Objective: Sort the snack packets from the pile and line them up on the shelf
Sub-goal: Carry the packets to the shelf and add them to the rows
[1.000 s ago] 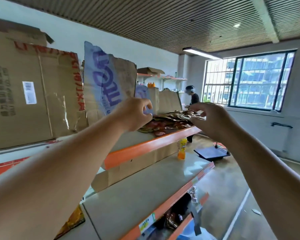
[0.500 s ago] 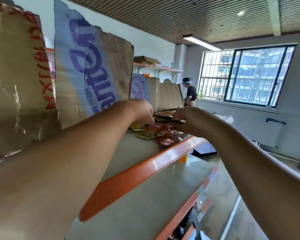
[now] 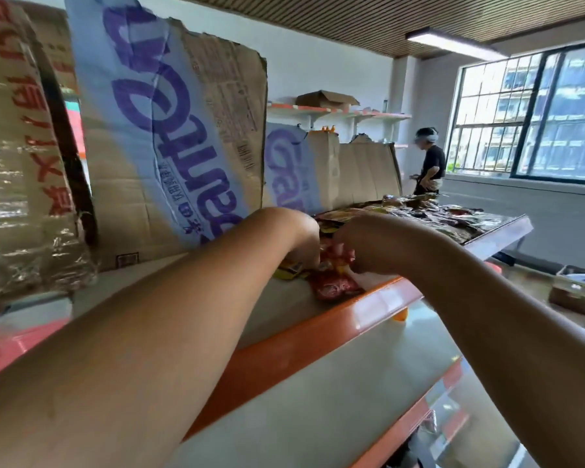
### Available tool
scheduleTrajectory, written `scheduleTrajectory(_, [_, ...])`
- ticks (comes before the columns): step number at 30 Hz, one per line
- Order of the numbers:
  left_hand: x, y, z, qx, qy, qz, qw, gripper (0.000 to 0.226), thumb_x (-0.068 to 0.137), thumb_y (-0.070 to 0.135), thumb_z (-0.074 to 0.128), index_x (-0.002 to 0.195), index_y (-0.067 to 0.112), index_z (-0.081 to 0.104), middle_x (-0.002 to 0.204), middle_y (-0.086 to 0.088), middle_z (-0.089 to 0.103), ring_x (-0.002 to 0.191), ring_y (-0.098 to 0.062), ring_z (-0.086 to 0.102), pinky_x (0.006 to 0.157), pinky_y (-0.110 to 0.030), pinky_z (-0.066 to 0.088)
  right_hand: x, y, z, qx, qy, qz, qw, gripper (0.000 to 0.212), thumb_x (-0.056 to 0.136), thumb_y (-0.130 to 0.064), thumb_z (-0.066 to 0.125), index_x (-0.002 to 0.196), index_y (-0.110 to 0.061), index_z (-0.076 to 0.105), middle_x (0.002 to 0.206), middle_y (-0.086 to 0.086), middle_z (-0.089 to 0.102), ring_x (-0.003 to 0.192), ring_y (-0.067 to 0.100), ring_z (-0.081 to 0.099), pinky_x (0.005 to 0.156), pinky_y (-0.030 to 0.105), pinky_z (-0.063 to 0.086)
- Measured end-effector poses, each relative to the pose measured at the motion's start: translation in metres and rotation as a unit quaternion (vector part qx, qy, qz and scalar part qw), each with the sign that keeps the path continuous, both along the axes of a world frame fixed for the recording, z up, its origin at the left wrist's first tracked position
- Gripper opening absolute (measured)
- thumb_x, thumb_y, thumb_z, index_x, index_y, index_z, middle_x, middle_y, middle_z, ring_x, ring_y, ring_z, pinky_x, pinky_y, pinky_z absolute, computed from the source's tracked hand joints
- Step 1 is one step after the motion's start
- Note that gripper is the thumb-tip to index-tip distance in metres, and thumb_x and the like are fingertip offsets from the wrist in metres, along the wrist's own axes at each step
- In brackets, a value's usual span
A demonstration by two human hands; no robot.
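Note:
A pile of snack packets [image 3: 429, 216] covers the far end of the top shelf [image 3: 321, 329], which has an orange front edge. Its near end holds red packets [image 3: 335, 283] and a yellow packet [image 3: 289, 272]. My left hand [image 3: 299, 236] is curled down onto the near packets, fingers touching the yellow and red ones. My right hand [image 3: 362, 243] is closed on the top of a red packet [image 3: 340, 256]. The fingertips of both hands are partly hidden by the packets.
Flattened cardboard boxes [image 3: 169, 130] stand along the back of the shelf. A lower grey shelf [image 3: 368, 393] juts out below. A person [image 3: 428, 160] stands at the far end by the window. An open box [image 3: 574, 292] sits on the floor at right.
My view has moved closer to the shelf. Both hands have dropped from mid-air onto the near end of the pile and closed on the packets.

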State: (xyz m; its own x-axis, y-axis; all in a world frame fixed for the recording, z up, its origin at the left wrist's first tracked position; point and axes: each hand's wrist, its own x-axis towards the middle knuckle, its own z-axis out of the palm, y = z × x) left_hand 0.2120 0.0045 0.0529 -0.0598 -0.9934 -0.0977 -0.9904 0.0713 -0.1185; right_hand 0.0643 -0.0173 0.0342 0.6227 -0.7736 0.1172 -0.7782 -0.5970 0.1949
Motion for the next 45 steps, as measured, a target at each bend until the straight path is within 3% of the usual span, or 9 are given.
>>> scheduleTrajectory(6, [0.014, 0.003, 0.004, -0.058, 0.085, 0.058, 0.993, 0.028, 0.090, 0.014, 0.056, 0.113, 0.023, 0.068, 0.102, -0.004, 0.070, 0.090, -0.023, 0.068, 0.079, -0.038, 0.056, -0.010, -0.033, 0.018, -0.046, -0.108, 0.140, 0.983, 0.017, 0.086, -0.021, 0.067, 0.100, -0.024, 0.077, 0.093, -0.006, 0.068, 0.084, 0.015, 0.062, 0.071, 0.023, 0.047])
scheduleTrajectory(11, [0.051, 0.004, 0.011, -0.048, 0.075, 0.127, 0.988, 0.015, 0.093, 0.037, 0.061, 0.094, 0.024, 0.069, 0.093, 0.001, 0.071, 0.091, -0.021, 0.067, 0.083, -0.034, 0.054, 0.009, -0.066, 0.032, 0.047, -0.261, 0.199, 0.943, 0.015, 0.089, -0.015, 0.064, 0.093, -0.026, 0.074, 0.087, -0.008, 0.068, 0.083, 0.016, 0.065, 0.072, 0.028, 0.046])
scheduleTrajectory(17, [0.075, 0.009, 0.007, 0.056, 0.006, 0.246, 0.968, 0.026, 0.094, 0.042, 0.061, 0.105, 0.022, 0.073, 0.101, -0.003, 0.075, 0.095, -0.025, 0.073, 0.090, -0.041, 0.060, 0.056, -0.066, 0.042, -0.015, -0.030, 0.279, 0.960, 0.024, 0.101, -0.017, 0.050, 0.111, -0.010, 0.070, 0.107, 0.001, 0.068, 0.090, 0.019, 0.061, 0.069, 0.019, 0.039])
scheduleTrajectory(20, [0.081, 0.009, 0.008, 0.073, 0.006, 0.294, 0.953, 0.029, 0.093, 0.046, 0.062, 0.106, 0.021, 0.072, 0.103, -0.005, 0.073, 0.092, -0.026, 0.074, 0.080, -0.036, 0.062, 0.084, -0.051, 0.030, -0.070, 0.071, 0.300, 0.949, 0.023, 0.103, -0.013, 0.042, 0.103, -0.007, 0.064, 0.081, -0.004, 0.055, 0.067, 0.010, 0.049, 0.055, 0.014, 0.031])
scheduleTrajectory(23, [0.094, 0.009, 0.007, 0.083, 0.031, 0.344, 0.935, 0.032, 0.090, 0.045, 0.071, 0.101, 0.015, 0.071, 0.091, -0.008, 0.073, 0.073, -0.025, 0.073, 0.061, -0.029, 0.058, 0.099, -0.051, 0.022, 0.016, 0.035, 0.331, 0.943, 0.028, 0.096, -0.008, 0.051, 0.101, -0.026, 0.073, 0.088, -0.011, 0.057, 0.071, 0.009, 0.053, 0.062, 0.011, 0.040])
scheduleTrajectory(25, [0.104, 0.009, 0.005, 0.093, 0.057, 0.379, 0.919, 0.038, 0.091, 0.043, 0.074, 0.107, 0.009, 0.069, 0.089, -0.010, 0.070, 0.069, -0.024, 0.070, 0.056, -0.028, 0.056, 0.096, -0.054, 0.019, 0.076, -0.052, 0.332, 0.939, 0.033, 0.094, -0.012, 0.051, 0.106, -0.035, 0.072, 0.099, -0.014, 0.061, 0.084, 0.012, 0.061, 0.077, 0.027, 0.052])
scheduleTrajectory(27, [0.110, 0.009, 0.002, 0.104, 0.083, 0.400, 0.907, 0.042, 0.092, 0.043, 0.074, 0.113, 0.007, 0.066, 0.100, -0.008, 0.067, 0.079, -0.023, 0.070, 0.055, -0.028, 0.056, 0.088, -0.059, 0.019, 0.058, -0.058, 0.313, 0.946, 0.015, 0.098, -0.028, 0.054, 0.100, -0.026, 0.068, 0.099, -0.007, 0.063, 0.088, 0.018, 0.062, 0.079, 0.034, 0.053])
scheduleTrajectory(32, [0.108, 0.010, 0.000, 0.137, 0.095, 0.397, 0.902, 0.072, 0.068, 0.064, 0.086, 0.114, 0.013, 0.066, 0.109, -0.006, 0.073, 0.093, -0.024, 0.074, 0.076, -0.035, 0.063, 0.077, -0.047, 0.020, 0.100, 0.094, 0.196, 0.971, 0.069, 0.076, -0.085, 0.055, 0.094, -0.019, 0.061, 0.094, -0.003, 0.061, 0.085, 0.016, 0.058, 0.070, 0.032, 0.043])
scheduleTrajectory(45, [0.090, 0.011, 0.012, 0.123, -0.003, 0.335, 0.934, 0.055, 0.070, 0.059, 0.085, 0.110, 0.025, 0.069, 0.105, -0.002, 0.072, 0.093, -0.019, 0.070, 0.077, -0.030, 0.058, 0.073, -0.032, 0.016, 0.097, 0.098, 0.278, 0.951, 0.030, 0.085, -0.042, 0.069, 0.103, -0.025, 0.051, 0.095, -0.005, 0.056, 0.091, 0.018, 0.057, 0.069, 0.030, 0.045])
